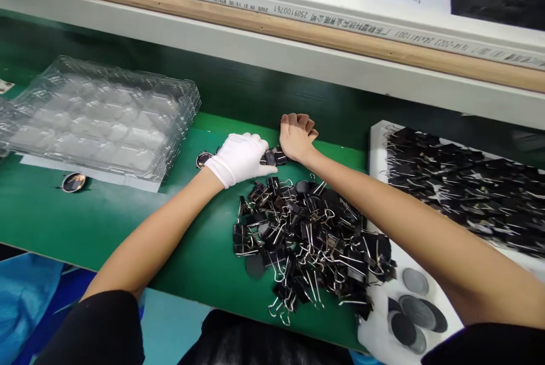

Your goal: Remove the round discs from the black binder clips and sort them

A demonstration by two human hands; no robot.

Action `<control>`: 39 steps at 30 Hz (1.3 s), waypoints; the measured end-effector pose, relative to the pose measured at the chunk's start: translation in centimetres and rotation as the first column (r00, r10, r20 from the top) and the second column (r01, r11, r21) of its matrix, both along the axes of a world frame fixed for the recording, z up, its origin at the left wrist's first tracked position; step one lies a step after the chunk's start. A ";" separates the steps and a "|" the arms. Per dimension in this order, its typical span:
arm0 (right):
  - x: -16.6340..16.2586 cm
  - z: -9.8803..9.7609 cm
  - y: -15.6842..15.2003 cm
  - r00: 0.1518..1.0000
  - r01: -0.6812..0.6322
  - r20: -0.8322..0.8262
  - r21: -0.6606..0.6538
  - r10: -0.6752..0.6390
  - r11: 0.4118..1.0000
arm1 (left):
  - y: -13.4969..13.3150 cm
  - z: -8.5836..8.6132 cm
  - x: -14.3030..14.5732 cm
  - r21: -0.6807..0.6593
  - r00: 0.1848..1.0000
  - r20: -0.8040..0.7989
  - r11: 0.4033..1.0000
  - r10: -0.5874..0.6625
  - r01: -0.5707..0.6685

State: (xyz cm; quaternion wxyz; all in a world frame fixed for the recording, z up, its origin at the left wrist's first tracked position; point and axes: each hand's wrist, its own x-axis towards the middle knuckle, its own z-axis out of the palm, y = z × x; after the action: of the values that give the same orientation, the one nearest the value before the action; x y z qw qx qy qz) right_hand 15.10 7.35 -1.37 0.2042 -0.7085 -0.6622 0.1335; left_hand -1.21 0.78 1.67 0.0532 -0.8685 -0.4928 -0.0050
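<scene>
Gloved left hand (243,158) perhaps touches binder clips (276,156); bare right hand (297,135), curled, sits beside them.

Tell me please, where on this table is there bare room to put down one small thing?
Bare green table shows at front left, between the clear trays, the round piece and the left forearm. A second patch lies between that forearm and the heap of binder clips. It is crowded at the heap and on most of the white slab.
</scene>
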 end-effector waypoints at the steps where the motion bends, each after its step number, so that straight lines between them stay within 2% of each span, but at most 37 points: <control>1: -0.1 0.1 -0.1 1.000 0.010 -0.002 0.001 -0.010 1.000 | 0.0 0.0 0.0 0.001 1.000 -0.002 1.000 0.000 0.000; 8: -0.9 0.6 -0.7 0.998 0.027 0.063 0.027 -0.029 0.999 | 0.2 -0.2 -0.3 -0.001 0.999 -0.017 0.999 -0.036 0.036; 10: -1.0 1.7 -0.7 0.998 0.024 0.064 0.056 -0.027 0.998 | 0.3 0.1 -0.6 -0.030 0.999 0.011 0.998 -0.053 0.053; 12: -0.6 3.8 -0.8 0.999 0.017 -0.035 0.066 -0.015 0.998 | 0.3 0.8 -1.3 -0.106 0.992 0.120 0.993 -0.033 0.045; 13: -0.1 5.2 -1.0 0.991 -0.029 -0.126 0.043 0.034 0.999 | 0.3 1.3 -1.7 -0.164 0.978 0.207 0.986 -0.002 0.037; 15: 1.3 8.0 -2.1 0.913 -0.267 -0.328 -0.033 0.242 0.963 | 0.0 2.8 -2.4 -0.320 0.912 0.405 0.945 0.072 0.068; 17: 3.1 10.1 -4.0 0.759 -0.555 -0.434 -0.042 0.485 0.831 | -0.7 4.4 -2.5 -0.467 0.812 0.568 0.866 0.137 0.180; 18: 4.0 10.8 -5.3 0.701 -0.632 -0.443 -0.022 0.559 0.775 | -1.3 5.2 -2.3 -0.522 0.762 0.625 0.817 0.171 0.245; 19: 4.8 11.1 -6.6 0.675 -0.655 -0.441 0.011 0.592 0.755 | -2.0 5.9 -1.9 -0.559 0.719 0.665 0.773 0.203 0.298; 20: 5.5 11.1 -8.0 0.673 -0.639 -0.447 0.048 0.589 0.767 | -2.7 6.5 -1.4 -0.574 0.691 0.687 0.750 0.225 0.327; 21: 6.2 11.0 -9.3 0.682 -0.595 -0.475 0.082 0.556 0.799 | -3.5 7.0 -0.8 -0.572 0.681 0.694 0.753 0.234 0.324; 23: 7.4 10.4 -12.0 0.673 -0.493 -0.580 0.111 0.459 0.863 | -5.1 7.6 0.5 -0.521 0.714 0.671 0.813 0.201 0.260; 25: 8.5 10.0 -14.5 0.640 -0.438 -0.657 0.114 0.399 0.892 | -6.6 7.9 1.7 -0.436 0.789 0.603 0.877 0.118 0.202; 27: 9.7 10.0 -16.8 0.640 -0.428 -0.660 0.118 0.393 0.896 | -7.8 8.0 2.7 -0.414 0.854 0.518 0.889 0.050 0.198; 31: 11.9 10.2 -20.5 0.696 -0.388 -0.596 0.156 0.400 0.908 | -9.4 8.6 4.5 -0.462 0.928 0.372 0.862 -0.027 0.210; 36: 14.3 9.7 -24.0 0.696 -0.243 -0.651 0.185 0.304 0.952 | -11.3 9.6 8.2 -0.379 0.928 0.369 0.905 -0.041 0.191; 39: 16.9 10.0 -26.8 0.730 -0.332 -0.560 0.213 0.393 0.919 | -12.5 9.4 9.3 -0.389 0.919 0.385 0.887 -0.091 0.250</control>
State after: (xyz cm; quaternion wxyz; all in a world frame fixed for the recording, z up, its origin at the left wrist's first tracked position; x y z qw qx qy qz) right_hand 31.98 -19.45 8.62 0.4049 -0.4770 -0.6962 0.3519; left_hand 8.14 -11.69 11.06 -0.2305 -0.8836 -0.4034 -0.0580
